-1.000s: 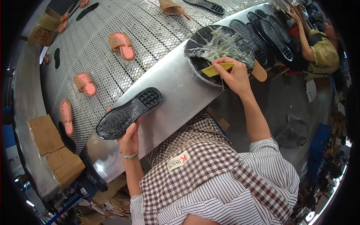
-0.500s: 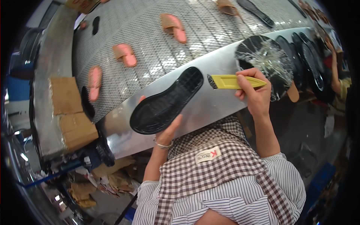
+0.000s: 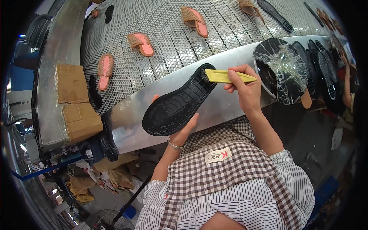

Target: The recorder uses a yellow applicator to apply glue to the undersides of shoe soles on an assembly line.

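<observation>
My left hand (image 3: 186, 129) is closed round a black shoe sole (image 3: 174, 103) from beneath, its thumb along the near edge and fingertips showing past the far edge. The sole lies tilted, its gridded heel end up and to the right, its broad wavy-ribbed forefoot at lower left. In my right hand (image 3: 247, 86) is a yellow-handled brush (image 3: 228, 76), pinched between thumb and fingers. The brush's dark bristles touch the inner surface of the sole at the heel end.
A metal ledge (image 3: 132, 126) runs beneath my hands. Beside my right hand stands a black container (image 3: 264, 74) crusted with clear, stringy residue. Several woven slides (image 3: 141, 43) with pink insoles lie on the mesh conveyor (image 3: 163, 46). Cardboard (image 3: 73, 86) sits left; more black soles (image 3: 326, 69) lie right.
My right hand has brought the brush left onto the heel of the sole. The sole has shifted slightly right in the picture, and the slides appear further right too.
</observation>
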